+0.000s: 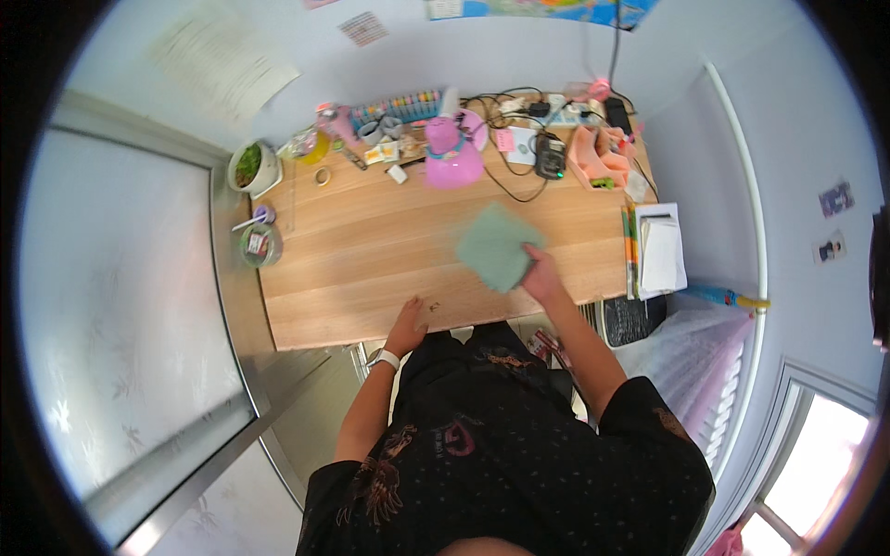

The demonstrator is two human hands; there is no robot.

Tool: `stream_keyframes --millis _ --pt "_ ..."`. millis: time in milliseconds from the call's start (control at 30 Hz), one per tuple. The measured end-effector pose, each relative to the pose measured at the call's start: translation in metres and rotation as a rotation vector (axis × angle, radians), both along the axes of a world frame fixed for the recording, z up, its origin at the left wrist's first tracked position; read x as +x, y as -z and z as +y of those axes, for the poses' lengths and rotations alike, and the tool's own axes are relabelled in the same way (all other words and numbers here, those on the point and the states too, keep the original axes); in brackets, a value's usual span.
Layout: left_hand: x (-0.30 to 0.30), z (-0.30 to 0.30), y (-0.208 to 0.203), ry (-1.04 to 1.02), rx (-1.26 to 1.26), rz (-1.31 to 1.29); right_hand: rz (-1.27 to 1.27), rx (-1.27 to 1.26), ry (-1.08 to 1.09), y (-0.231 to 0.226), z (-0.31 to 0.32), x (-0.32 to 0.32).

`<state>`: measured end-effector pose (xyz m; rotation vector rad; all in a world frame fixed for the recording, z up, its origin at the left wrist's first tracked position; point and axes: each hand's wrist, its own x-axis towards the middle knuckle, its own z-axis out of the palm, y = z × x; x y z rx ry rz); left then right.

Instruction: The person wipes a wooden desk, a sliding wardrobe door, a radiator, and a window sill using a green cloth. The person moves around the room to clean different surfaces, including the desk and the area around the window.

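Note:
My right hand (540, 275) grips a corner of a pale green square cloth (498, 246), its fingers closed. The cloth is over the right middle of the wooden desk (371, 241) and blurred by motion; I cannot tell whether it touches the wood. My left hand (408, 326) rests on the desk's front edge with nothing in it, fingers stretched forward. A small brownish bit (434, 307) lies on the wood just right of those fingers.
Along the back stand a pink-purple lamp-like object (451, 157), a blue basket (399, 108), cables and a black device (550, 156). A peach-coloured organizer (598, 157) and stacked papers (660, 246) are on the right. A potted plant (252, 167) and glass jar (260, 246) line the left.

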<state>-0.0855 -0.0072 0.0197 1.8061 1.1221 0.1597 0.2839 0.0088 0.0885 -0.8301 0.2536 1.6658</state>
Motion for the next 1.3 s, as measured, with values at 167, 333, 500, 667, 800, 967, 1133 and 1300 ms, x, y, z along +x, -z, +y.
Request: stream_keyframes --millis 167,333,500,667,800,967,1133,1300 --pt "-0.083 -0.046 0.005 -0.321 -0.033 -0.010 -1.298 0.152 -0.273 -0.005 -0.001 0.002" --pt "-0.120 -0.098 0.000 -0.352 -0.109 0.111 -1.761 0.284 -0.681 0.131 0.000 -0.105" --pt "-0.163 -0.181 0.040 -0.807 -0.478 0.081 -1.434 0.582 -1.128 0.080 0.046 -0.273" --pt "-0.187 -0.194 0.006 -1.150 -0.578 -0.077 -1.761 1.087 -1.228 0.115 0.049 -0.332" --pt "-0.255 -0.193 -0.038 -1.434 0.397 0.134 -1.586 0.664 -1.069 0.071 0.038 -0.345" --pt "-0.309 -0.129 -0.275 -1.332 1.230 1.041 -0.889 0.063 -0.718 -0.021 0.084 -0.518" --pt "-0.383 -0.152 -0.310 -1.385 1.518 1.183 -0.615 0.976 -0.322 -0.257 0.084 -0.663" --pt "-0.407 -0.192 -0.291 -1.301 1.285 1.218 -0.764 2.099 0.103 -0.388 0.053 -0.677"
